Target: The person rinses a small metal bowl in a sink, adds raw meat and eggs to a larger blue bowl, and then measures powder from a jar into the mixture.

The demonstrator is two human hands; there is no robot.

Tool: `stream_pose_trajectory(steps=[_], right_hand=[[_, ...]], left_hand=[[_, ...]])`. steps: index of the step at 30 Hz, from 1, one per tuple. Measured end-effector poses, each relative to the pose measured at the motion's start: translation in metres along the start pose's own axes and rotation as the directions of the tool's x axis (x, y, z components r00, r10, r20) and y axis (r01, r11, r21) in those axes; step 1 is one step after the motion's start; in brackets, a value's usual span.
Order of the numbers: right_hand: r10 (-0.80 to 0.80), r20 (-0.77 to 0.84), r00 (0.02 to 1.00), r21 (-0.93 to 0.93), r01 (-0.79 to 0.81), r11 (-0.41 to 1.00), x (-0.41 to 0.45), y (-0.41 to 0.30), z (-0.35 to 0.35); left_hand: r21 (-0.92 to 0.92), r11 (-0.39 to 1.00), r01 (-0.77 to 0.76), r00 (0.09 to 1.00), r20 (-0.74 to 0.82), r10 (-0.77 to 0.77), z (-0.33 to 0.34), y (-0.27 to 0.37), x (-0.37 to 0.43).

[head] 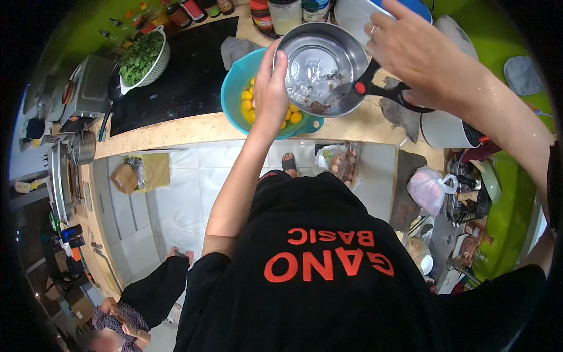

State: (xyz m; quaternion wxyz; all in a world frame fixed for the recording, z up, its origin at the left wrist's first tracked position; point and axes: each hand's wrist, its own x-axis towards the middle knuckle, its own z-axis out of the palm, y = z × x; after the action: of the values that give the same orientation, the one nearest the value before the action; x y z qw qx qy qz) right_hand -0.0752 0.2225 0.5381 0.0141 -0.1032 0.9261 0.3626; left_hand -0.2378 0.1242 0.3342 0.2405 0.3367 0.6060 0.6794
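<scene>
My left hand [270, 90] grips the near-left rim of a stainless steel pan or bowl [316, 48], thumb over the edge. Clear liquid and dark soaked pieces lie inside it. Black-handled kitchen scissors [360, 88] with a red pivot spot reach into it, blades partly hidden. My right hand [402, 55] is on their spread handles, its thumb at the lower loop; the upper loop is hidden. Partly under the steel vessel and my left hand stands a turquoise plastic bowl [233, 88] of several egg yolks [296, 117] in egg white.
A white colander of leafy greens [143, 59] stands by the black cooktop [189, 66]. Jars [285, 15] and bottles line the back. Grey cloths [235, 50] lie near the bowl. A white container [448, 130] is at right, beyond it a plastic bag [426, 189]. Another person [127, 312] is lower left.
</scene>
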Motion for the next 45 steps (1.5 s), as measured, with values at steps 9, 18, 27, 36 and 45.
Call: stream_pose_trajectory(steps=[9,18,27,36,45], right_hand=[[0.123,0.234,0.964,-0.09,-0.104,0.99,-0.011,0.013,-0.003],[0.029,0.416,0.909,-0.226,0.072,0.972,0.014,0.014,-0.018],[0.107,0.351,0.93,-0.375,0.035,0.926,0.017,0.018,-0.015],[0.619,0.026,0.785,0.273,-0.601,0.751,0.035,-0.076,0.105],[0.724,0.342,0.599,0.6,-0.732,0.323,-0.009,-0.123,0.089]], left_hand=[[-0.03,0.999,-0.023,0.999,0.033,0.024,0.007,0.002,0.002],[-0.033,0.999,0.02,1.0,-0.016,-0.02,-0.011,0.003,0.003],[0.224,0.969,-0.101,0.993,-0.033,0.111,-0.039,0.005,0.025],[0.691,0.444,-0.57,0.784,0.294,0.547,-0.087,-0.024,0.035],[0.65,0.045,-0.758,0.421,0.436,0.795,-0.091,0.035,0.039]])
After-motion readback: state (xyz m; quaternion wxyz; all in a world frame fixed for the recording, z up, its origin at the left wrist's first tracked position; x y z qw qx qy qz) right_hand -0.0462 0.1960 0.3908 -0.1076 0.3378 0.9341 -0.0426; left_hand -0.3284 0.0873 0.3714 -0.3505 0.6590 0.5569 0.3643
